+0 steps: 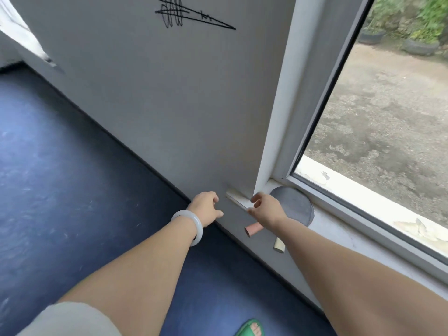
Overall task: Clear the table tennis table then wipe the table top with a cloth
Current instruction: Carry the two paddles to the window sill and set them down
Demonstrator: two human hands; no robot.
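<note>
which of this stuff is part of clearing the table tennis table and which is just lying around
Part of the job:
- grey paddle on the window sill
- pink handle and pale wooden handle
- right hand and left hand

Just there:
- black scribble on the wall
- green sandal
- tyres outside

No table or cloth in view.
</note>
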